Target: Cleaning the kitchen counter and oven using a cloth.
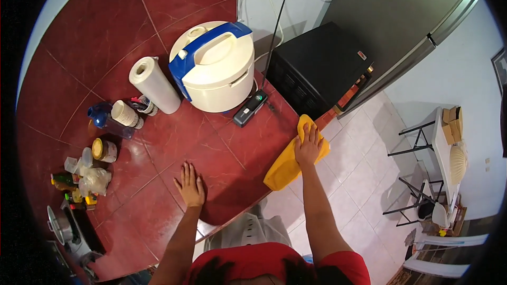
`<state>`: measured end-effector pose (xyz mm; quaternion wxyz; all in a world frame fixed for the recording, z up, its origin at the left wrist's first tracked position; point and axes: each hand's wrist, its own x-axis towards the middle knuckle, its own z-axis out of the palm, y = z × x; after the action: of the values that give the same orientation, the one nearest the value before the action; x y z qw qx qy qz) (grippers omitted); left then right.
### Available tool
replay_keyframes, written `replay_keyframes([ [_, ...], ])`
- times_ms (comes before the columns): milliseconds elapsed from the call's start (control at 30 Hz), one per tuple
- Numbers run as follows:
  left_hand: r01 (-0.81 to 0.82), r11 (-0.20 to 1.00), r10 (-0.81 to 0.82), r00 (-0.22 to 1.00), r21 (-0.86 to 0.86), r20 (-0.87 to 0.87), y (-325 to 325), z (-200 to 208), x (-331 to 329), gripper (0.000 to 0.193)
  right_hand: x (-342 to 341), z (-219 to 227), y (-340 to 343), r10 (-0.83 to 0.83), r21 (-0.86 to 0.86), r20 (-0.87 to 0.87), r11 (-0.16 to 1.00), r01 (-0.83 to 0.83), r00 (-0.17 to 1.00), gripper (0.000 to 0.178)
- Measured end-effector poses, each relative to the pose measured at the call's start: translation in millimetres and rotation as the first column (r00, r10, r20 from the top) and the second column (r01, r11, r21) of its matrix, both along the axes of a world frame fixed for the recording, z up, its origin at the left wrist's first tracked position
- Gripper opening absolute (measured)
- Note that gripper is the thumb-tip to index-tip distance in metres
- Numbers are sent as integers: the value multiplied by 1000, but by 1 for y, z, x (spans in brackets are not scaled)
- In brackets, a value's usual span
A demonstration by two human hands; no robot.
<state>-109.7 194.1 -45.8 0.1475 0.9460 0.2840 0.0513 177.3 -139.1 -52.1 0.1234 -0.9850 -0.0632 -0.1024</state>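
Observation:
My left hand [189, 185] lies palm down on the red tiled counter [174, 142], fingers spread and holding nothing. At the counter's right edge, my right hand [309, 148] is closed on a yellow cloth [285, 165], pressing it down with the fingers pointing away from me. Part of the cloth hangs over the edge, and its far end lies beside a black oven-like box [320, 63]. Between my hands and the back of the counter stands a white rice cooker [219, 82] with a blue handle. A dark grey handheld device [251, 108] with a small lit screen lies in front of the cooker.
Left of the cooker stand a roll of plastic bags [156, 85], stacked cups [124, 113] and a yellow-lidded jar [104, 150]. Bottles and a pot [60, 226] line the far left. A grey refrigerator [401, 16] rises behind the black box. A white folding table [445, 150] stands at right.

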Motion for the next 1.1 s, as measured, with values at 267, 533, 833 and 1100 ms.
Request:
replay_keyframes([
  [267, -25, 999, 25, 999, 27, 27, -4, 7, 2, 56, -50, -9, 3, -3, 56, 6, 998, 3, 1000, 60],
  [533, -31, 999, 30, 999, 20, 37, -4, -4, -3, 56, -114, -9, 0, 68, 207, -50, 977, -57, 996, 66],
  [833, 43, 999, -44, 997, 27, 68, -5, -5, 1, 61, -223, -40, -1, 287, 467, -144, 863, -190, 947, 70],
  [1100, 312, 836, -83, 885, -452, 458, 39, -45, -56, 58, -376, -41, -14, 469, 731, -567, 665, 152, 677, 50],
])
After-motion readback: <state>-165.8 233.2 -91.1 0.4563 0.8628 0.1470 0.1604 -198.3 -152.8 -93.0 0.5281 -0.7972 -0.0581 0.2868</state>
